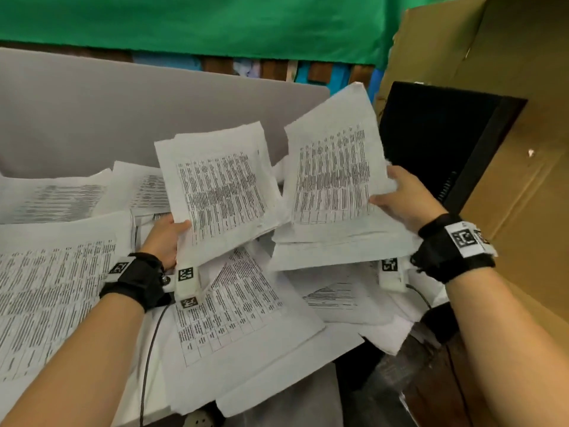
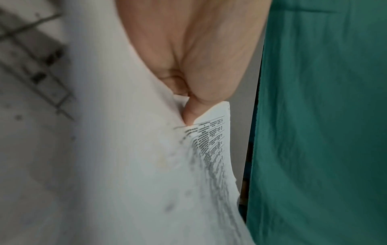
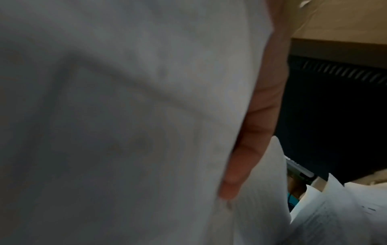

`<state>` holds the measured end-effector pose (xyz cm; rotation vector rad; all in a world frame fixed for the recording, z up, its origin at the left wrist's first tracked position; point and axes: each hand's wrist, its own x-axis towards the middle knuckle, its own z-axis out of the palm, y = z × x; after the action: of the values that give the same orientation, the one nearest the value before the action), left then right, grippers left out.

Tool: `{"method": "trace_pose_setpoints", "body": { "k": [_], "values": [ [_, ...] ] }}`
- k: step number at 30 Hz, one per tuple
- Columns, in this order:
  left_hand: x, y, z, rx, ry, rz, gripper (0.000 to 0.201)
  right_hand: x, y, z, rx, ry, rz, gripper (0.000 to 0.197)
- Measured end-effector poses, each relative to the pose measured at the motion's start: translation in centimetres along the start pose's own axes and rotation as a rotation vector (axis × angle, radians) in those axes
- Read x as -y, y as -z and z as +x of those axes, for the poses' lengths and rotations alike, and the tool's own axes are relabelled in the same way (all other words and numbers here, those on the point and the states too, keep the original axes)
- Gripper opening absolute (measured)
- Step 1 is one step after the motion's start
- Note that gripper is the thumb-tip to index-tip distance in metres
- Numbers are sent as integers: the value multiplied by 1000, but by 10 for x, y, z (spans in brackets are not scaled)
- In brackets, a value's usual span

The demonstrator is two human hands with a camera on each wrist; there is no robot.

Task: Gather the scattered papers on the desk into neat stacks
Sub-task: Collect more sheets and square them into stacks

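My left hand point(image 1: 167, 234) grips a bundle of printed sheets point(image 1: 220, 192) by its lower left edge, thumb on top, lifted above the desk. In the left wrist view the thumb point(image 2: 189, 114) pinches the same bundle point(image 2: 125, 165). My right hand point(image 1: 400, 195) holds a second bundle of printed sheets point(image 1: 332, 174) at its right edge, thumb on the printed face, fingers behind. The right wrist view shows the back of this bundle point(image 3: 115, 124) with one finger point(image 3: 245, 149) lying along it. Many more printed papers point(image 1: 234, 306) lie scattered on the desk below both hands.
A grey board point(image 1: 92, 118) stands behind the papers. A black monitor point(image 1: 440, 137) leans at the right against brown cardboard point(image 1: 508, 87). Green cloth point(image 1: 215, 23) hangs at the back. More sheets point(image 1: 46, 288) cover the left of the desk. A cable point(image 1: 147, 365) runs from my left wrist.
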<state>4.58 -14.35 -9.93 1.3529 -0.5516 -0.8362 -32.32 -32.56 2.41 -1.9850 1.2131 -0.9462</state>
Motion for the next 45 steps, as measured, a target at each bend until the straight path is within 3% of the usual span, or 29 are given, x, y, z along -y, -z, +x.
{"method": "trace_pose_setpoints", "body": {
  "k": [3, 7, 9, 12, 16, 19, 21, 23, 26, 29, 32, 35, 37, 38, 42, 45],
  "values": [
    [-1, -4, -2, 26, 10, 76, 26, -1, 23, 17, -237, -4, 75, 60],
    [0, -6, -2, 33, 43, 157, 25, 12, 32, 23, -383, -20, 375, 47],
    [-2, -8, -4, 64, 72, 192, 30, 23, 16, 24, -316, -30, 449, 33],
    [-4, -9, -8, 90, 127, 212, 31, 35, -19, 26, -58, -17, 560, 40],
    [-3, -9, -10, 98, 168, 189, 34, 38, -84, 26, 235, -111, 501, 30],
    [-5, -10, -13, 30, 183, 116, 34, 23, -133, 31, 333, -244, 432, 26],
    [-4, -7, -10, 82, 186, 141, 55, 15, -158, 31, 381, -319, 416, 27],
    [-4, -7, -10, 91, 213, 127, 59, 12, -175, 29, 446, -385, 421, 32],
    [-3, -13, -8, 43, 184, 188, 35, 2, -185, 37, 434, -382, 479, 29],
    [0, -10, -4, 50, 141, 360, 35, -10, -180, 47, 316, -393, 453, 33],
    [-2, -11, 1, 12, 122, 499, 33, -11, -168, 38, 399, -479, 384, 18],
    [-4, -17, -2, -11, 90, 570, 35, -14, -169, 34, 468, -468, 295, 24],
    [-3, -17, -5, 43, 101, 496, 47, -17, -174, 32, 537, -416, 327, 18],
    [-2, -18, -8, 91, 94, 466, 43, -19, -178, 32, 563, -390, 365, 23],
    [-10, -25, -17, 108, 59, 188, 39, -27, -174, 35, 453, -396, 577, 62],
    [-33, -33, -27, 112, -55, 96, 43, -8, -152, 40, 484, -371, 715, 49]
  ]
}}
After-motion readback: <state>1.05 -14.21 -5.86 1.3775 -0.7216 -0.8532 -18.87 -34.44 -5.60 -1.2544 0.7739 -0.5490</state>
